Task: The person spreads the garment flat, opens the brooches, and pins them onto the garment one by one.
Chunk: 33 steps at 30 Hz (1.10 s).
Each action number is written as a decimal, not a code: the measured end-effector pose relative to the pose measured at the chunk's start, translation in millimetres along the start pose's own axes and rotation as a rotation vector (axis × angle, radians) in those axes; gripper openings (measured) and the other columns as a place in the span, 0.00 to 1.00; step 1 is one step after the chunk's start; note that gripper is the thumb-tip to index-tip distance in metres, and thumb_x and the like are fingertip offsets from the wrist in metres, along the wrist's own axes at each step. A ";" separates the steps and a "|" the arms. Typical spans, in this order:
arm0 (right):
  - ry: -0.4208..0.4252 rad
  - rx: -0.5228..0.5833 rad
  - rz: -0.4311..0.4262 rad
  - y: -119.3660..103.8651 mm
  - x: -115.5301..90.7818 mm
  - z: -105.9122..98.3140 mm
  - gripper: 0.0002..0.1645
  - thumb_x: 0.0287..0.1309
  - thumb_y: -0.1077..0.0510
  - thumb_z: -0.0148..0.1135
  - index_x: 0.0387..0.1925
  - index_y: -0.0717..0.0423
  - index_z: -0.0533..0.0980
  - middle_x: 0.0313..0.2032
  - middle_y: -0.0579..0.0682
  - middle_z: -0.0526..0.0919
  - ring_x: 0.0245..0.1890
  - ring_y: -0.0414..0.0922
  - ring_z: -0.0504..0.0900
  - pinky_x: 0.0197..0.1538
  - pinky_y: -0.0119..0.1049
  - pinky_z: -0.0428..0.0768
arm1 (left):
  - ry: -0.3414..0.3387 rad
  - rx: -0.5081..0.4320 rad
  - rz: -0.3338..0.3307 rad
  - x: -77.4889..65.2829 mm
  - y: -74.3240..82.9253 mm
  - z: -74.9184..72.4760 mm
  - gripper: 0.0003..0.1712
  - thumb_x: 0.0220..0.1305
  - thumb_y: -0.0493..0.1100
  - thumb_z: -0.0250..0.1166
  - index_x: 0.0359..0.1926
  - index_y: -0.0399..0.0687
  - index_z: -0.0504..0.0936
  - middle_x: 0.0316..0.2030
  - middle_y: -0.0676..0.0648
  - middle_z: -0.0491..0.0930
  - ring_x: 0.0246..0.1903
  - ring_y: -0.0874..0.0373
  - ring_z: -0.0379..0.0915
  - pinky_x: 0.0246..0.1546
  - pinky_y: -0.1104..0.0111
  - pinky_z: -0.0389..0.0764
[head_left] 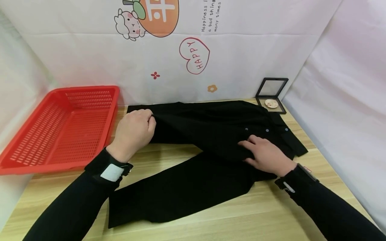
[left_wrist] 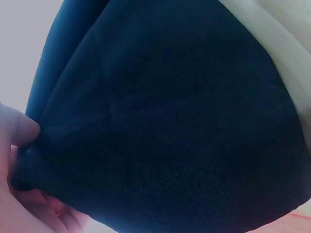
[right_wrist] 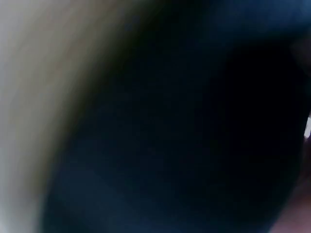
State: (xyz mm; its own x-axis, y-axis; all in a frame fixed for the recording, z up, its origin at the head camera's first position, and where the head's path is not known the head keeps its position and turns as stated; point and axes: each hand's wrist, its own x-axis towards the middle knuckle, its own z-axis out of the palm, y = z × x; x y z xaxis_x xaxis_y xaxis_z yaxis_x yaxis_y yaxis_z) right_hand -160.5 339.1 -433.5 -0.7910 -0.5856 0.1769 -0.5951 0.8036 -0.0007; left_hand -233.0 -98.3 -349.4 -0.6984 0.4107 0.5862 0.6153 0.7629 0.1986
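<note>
This wood-grained desk (head_left: 286, 214) is broad enough for what look like black trousers (head_left: 187, 190) to lie lengthwise before me, waistband to the right. Their legs fork leftward with desk showing between, probably making either leg easier to take alone.

The red basket (head_left: 87, 132) sits on my left, just beside the far leg's end, likely to be within reach without crowding the cloth.

The fingers of my left hand (head_left: 132, 132) pinch a cloth edge on the far-leg side and raise it, presumably because an edge grips better than flat cloth. My right hand (head_left: 266, 155) rests on the cloth near the waist, seemingly to steady it; thumb and forefinger stand apart, but I cannot tell whether those fingers nip any fabric.

A small hinged frame (head_left: 275, 79) stands open in the far right corner, perhaps to spare elbow room, with a pale disc (head_left: 271, 103) inside. Smallest, metal studs (head_left: 267, 130) face up.
</note>
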 end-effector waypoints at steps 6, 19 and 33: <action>0.055 0.008 0.075 -9.8 22.3 -6.0 0.07 0.59 0.65 0.59 0.40 0.57 0.76 0.23 0.46 0.73 0.21 0.43 0.72 0.26 0.41 0.72 | 0.034 -0.020 0.009 0.2 4.2 -1.8 0.17 0.66 0.34 0.50 0.18 0.46 0.65 0.17 0.46 0.65 0.21 0.46 0.67 0.24 0.58 0.69; 0.099 0.065 0.240 -4.2 21.1 -1.9 0.17 0.68 0.51 0.62 0.26 0.49 0.67 0.14 0.41 0.61 0.13 0.38 0.65 0.18 0.38 0.69 | -0.098 -0.048 0.269 -46.3 3.5 -1.7 0.11 0.64 0.37 0.58 0.23 0.46 0.76 0.20 0.52 0.68 0.20 0.55 0.63 0.23 0.63 0.66; -0.291 0.124 0.115 8.0 -38.5 -26.3 0.17 0.51 0.66 0.71 0.31 0.44 0.72 0.29 0.37 0.69 0.25 0.35 0.65 0.30 0.35 0.69 | -0.267 -0.048 0.469 -148.4 -33.1 -6.3 0.09 0.64 0.37 0.59 0.41 0.42 0.84 0.32 0.50 0.71 0.30 0.54 0.67 0.30 0.59 0.70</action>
State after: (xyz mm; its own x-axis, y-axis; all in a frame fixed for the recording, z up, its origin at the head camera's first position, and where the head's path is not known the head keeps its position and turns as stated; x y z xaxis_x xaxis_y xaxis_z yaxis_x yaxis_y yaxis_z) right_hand -131.0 370.9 -414.4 -0.8507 -0.5119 -0.1195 -0.4982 0.8577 -0.1274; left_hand -147.4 -187.6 -438.0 -0.4099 0.8189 0.4017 0.8948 0.4465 0.0030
